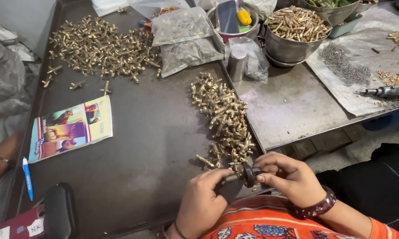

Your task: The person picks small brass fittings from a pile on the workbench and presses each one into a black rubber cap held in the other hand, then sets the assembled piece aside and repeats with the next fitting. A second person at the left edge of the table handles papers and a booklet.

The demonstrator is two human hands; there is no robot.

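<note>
Knob (249,175), dark and round, sits at the near edge of the bench (155,146), held between both hands just below a strip of brass fittings. Right hand (291,177): thumb and forefinger are clamped on the knob's rim from the right. Left hand (200,204): fingers (220,173) are closed round a brass fitting (231,178) that meets the knob from the left.

Bench is a dark metal tray, scuffed. A lighter steel sheet (292,106) adjoins it on the right.

Large heap of brass fittings (100,48) lies far left. Strip of fittings (223,119) runs along the tray's right edge down to the hands.

Steel bowl (292,37) of brass pins stands at far right. Clear plastic bags (184,37), greyish contents, lie at top centre.

Booklet (71,128), colourful cover with animal pictures, lies left. Black case (57,212) sits at lower left. Blue pen (26,177) lies at the left edge. Grey power tool (389,91) rests at far right.
</note>
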